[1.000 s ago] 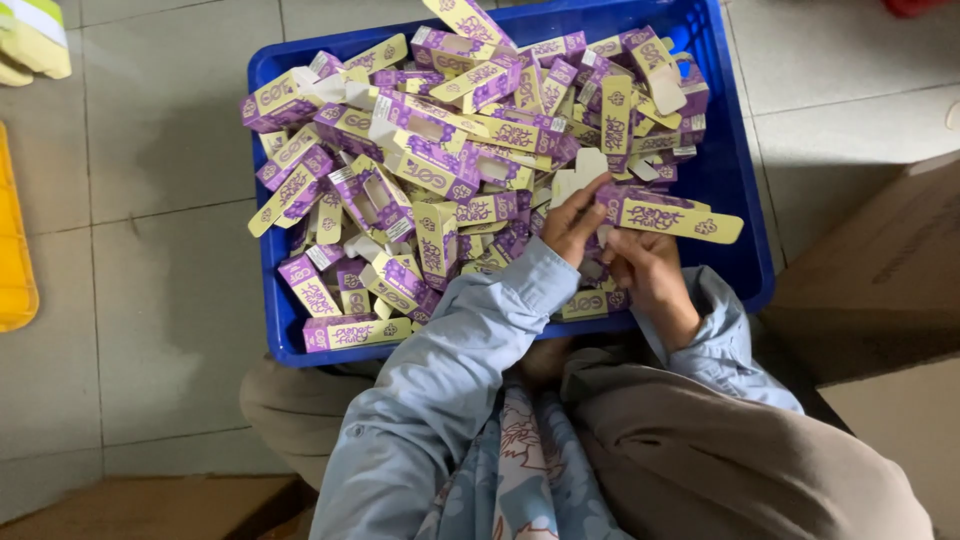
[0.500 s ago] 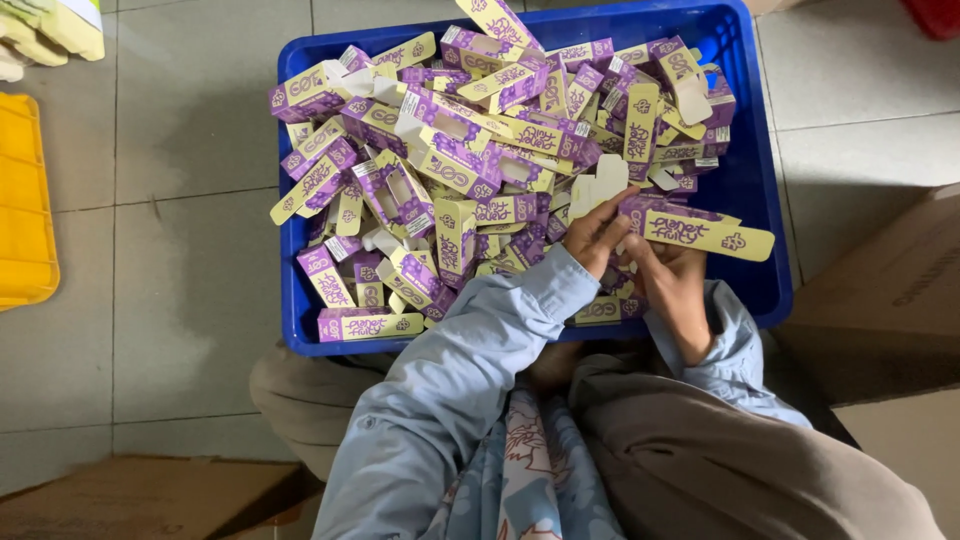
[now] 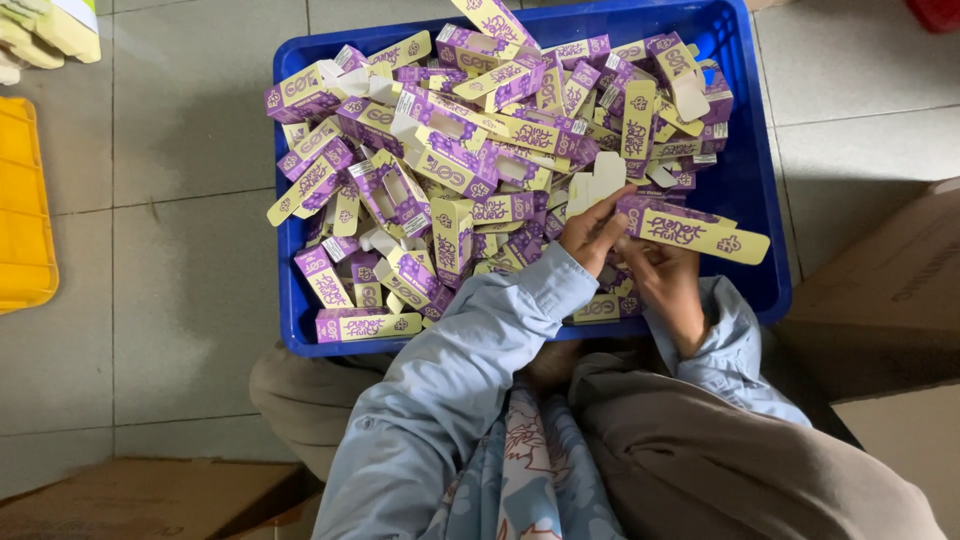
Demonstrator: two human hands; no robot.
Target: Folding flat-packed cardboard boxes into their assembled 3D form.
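While both hands work over the bin:
Left hand [image 3: 592, 232]: fingers closed on carton's white end flap.
Right hand [image 3: 668, 282]: fingers curled under carton [image 3: 692, 230].
Handling: light, thin card, crushable; hold by edges.
Bin [image 3: 752, 190]: blue, heaped with purple-and-yellow cartons.
Tray [image 3: 22, 220]: yellow, far left.

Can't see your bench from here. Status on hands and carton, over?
Left hand and right hand both grip one purple-and-yellow carton, end flap open. Held over blue crate heaped with cartons. Nothing blocking.
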